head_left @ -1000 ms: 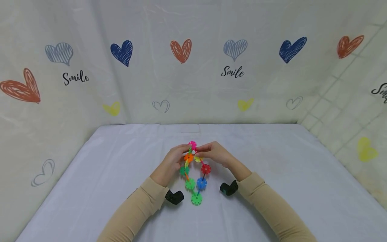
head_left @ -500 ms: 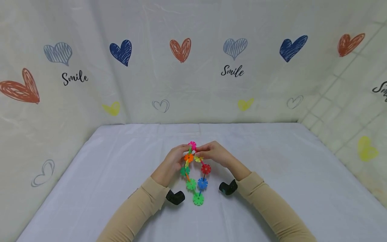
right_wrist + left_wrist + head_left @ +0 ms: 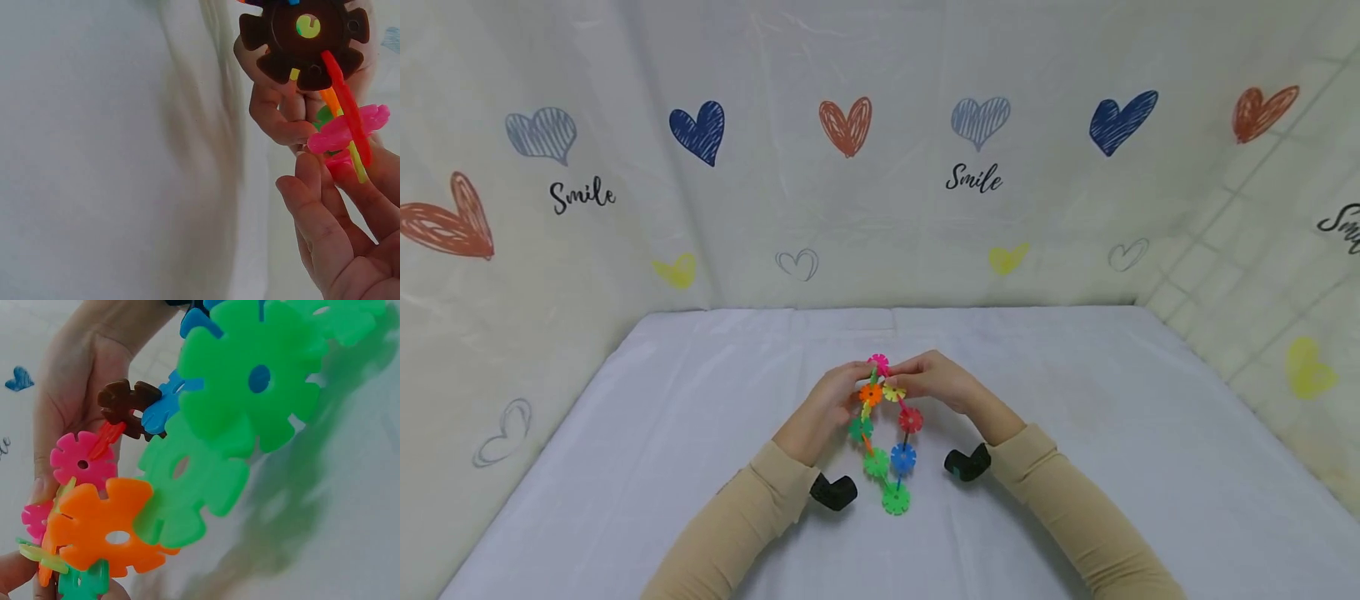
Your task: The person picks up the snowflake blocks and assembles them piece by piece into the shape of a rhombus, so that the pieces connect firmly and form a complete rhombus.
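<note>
A loop of slotted plastic flower discs hangs between the two hands, its lowest green disc (image 3: 896, 507) nearest the person. At the loop's far end, a pink disc (image 3: 879, 362) stands between the fingertips of both hands. My left hand (image 3: 826, 408) grips the loop's left side, near an orange disc (image 3: 867, 400) and a teal disc (image 3: 861, 429). From the right, my right hand (image 3: 942, 383) pinches the loop by the pink disc and a yellow disc (image 3: 894, 395). In the right wrist view a brown disc (image 3: 275, 37) and a red disc (image 3: 344, 94) partly cover the fingers.
A white cloth covers the table (image 3: 700, 375). Behind it hangs a pale backdrop (image 3: 895, 217) printed with hearts and lettering. Black wrist devices show at the left cuff (image 3: 835, 493) and the right cuff (image 3: 967, 463).
The loop's near end has swung slightly to the right and towards the person. Both hands stay almost where they were, still holding the far end.
</note>
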`<state>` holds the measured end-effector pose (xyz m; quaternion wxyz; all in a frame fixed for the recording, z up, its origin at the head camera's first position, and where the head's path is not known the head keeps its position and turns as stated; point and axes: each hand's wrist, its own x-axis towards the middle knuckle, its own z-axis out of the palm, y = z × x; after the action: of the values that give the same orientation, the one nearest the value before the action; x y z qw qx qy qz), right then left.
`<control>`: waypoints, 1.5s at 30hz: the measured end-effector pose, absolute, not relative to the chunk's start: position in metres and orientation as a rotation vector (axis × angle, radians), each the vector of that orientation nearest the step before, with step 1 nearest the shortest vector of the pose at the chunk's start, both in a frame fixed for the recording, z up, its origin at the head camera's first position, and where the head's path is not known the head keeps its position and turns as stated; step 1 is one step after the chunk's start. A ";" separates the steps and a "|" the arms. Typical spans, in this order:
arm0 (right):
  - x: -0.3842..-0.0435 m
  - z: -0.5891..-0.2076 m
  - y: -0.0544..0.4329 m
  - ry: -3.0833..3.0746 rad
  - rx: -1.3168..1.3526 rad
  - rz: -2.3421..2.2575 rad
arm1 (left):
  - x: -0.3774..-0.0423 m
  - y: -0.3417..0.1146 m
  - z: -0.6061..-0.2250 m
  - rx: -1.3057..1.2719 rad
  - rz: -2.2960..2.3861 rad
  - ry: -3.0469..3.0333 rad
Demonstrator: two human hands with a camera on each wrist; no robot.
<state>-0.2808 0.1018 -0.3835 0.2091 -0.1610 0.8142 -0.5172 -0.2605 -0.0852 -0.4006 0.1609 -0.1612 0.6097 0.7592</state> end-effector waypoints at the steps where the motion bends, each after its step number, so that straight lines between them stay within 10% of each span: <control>1: -0.281 -0.383 0.102 2.262 -0.443 -1.438 | -0.260 -0.086 -0.401 -0.458 2.171 1.733; 26: -0.295 -0.396 0.120 2.185 -0.219 -1.474 | -0.245 -0.135 -0.399 -0.021 1.673 1.784; 45: -0.317 -0.397 0.111 2.181 -0.022 -1.566 | -0.261 -0.124 -0.404 -0.248 1.928 1.729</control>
<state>-0.3173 0.1109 -0.3972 0.2261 -0.0080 0.7912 -0.5681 -0.2609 -0.1245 -0.4040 0.2670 -0.0918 0.6405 0.7142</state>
